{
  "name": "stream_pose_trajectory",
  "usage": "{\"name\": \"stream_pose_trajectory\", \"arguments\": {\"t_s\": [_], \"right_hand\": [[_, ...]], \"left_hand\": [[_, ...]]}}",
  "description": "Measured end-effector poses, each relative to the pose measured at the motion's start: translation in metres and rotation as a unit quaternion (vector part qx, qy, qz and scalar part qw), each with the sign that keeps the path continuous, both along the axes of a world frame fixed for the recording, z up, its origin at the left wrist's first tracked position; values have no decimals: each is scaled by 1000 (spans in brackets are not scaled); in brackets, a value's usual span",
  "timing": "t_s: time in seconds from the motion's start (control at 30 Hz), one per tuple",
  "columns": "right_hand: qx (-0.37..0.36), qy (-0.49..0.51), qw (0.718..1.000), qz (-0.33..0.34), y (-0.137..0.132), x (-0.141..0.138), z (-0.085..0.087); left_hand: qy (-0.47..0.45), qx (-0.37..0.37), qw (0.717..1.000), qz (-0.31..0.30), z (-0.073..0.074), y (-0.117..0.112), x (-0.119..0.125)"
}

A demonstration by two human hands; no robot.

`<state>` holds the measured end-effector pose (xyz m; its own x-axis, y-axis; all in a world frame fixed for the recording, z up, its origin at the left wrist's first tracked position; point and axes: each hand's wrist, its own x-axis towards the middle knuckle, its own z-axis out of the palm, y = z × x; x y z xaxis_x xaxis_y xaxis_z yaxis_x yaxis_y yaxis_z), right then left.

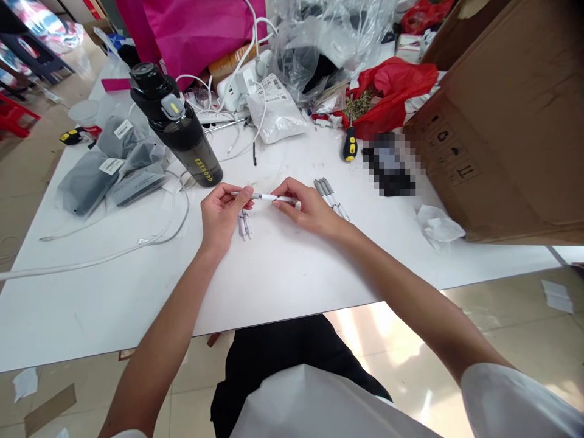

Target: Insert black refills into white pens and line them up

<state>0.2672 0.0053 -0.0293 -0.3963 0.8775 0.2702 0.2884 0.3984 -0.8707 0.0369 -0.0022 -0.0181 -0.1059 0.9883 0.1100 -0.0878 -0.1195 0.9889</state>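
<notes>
The top (314,404) is whitish, with short sleeves (515,392). The legwear (269,359) is black. Left hand (219,218) and right hand (311,208) are bare.

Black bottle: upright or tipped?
Upright. The black bottle stands on its base on the white table, lid uppermost; its slant is probably lens distortion.

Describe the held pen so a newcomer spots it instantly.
Start at the tall black bottle. Right of its base, a white and grey pen runs from the left hand to the right hand. Only this one is held; the other pens lie on the white table.
</notes>
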Motion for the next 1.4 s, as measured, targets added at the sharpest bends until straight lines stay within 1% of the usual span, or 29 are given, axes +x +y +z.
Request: {"name": "stream_pose_trajectory", "arguments": {"t_s": [0.07, 0.2, 0.27, 0.43, 0.47, 0.57, 0.67, 0.73, 0.83, 0.93, 1.03, 1.13, 1.23, 1.4], "right_hand": [[32, -16, 999, 1, 1, 0, -1], [138, -50, 989, 3, 5, 2, -3], [164, -62, 984, 0, 6, 3, -4], [124, -88, 988, 14, 3, 7, -2], [127, -98, 987, 14, 2, 7, -2], [174, -131, 976, 11, 1, 5, 0], [208, -156, 966, 11, 2, 3, 0], [207, -156, 966, 4, 3, 3, 0], [197, -146, 969, -6, 3, 5, -1], [184, -153, 971, 0, 3, 6, -2], [171, -181, 968, 8, 2, 6, -3], [167, -194, 967, 15, 4, 9, -3], [180, -193, 965, 5, 7, 14, -2], [206, -204, 957, -29, 11, 20, 3]], "left_hand": [[15, 0, 1000, -6, -1, 0, 0], [43, -3, 999, -26, 0, -2, 2], [55, -3, 998, -32, 0, -3, 2], [66, 4, 997, -37, -5, -1, 1], [69, 6, 997, -35, -6, 0, 0], [88, 15, 996, -31, -8, 2, -2], [127, 29, 990, -46, -7, 2, -2], [180, 56, 980, -62, -5, 0, -3], [265, 124, 953, -81, -4, -4, -4], [307, 175, 931, -91, -3, -7, -5], [338, 188, 917, -97, -4, -6, -7], [368, 180, 908, -89, -5, -3, -9], [368, 155, 914, -74, -6, -1, -11], [320, 137, 934, -77, -3, -1, -13]]}}
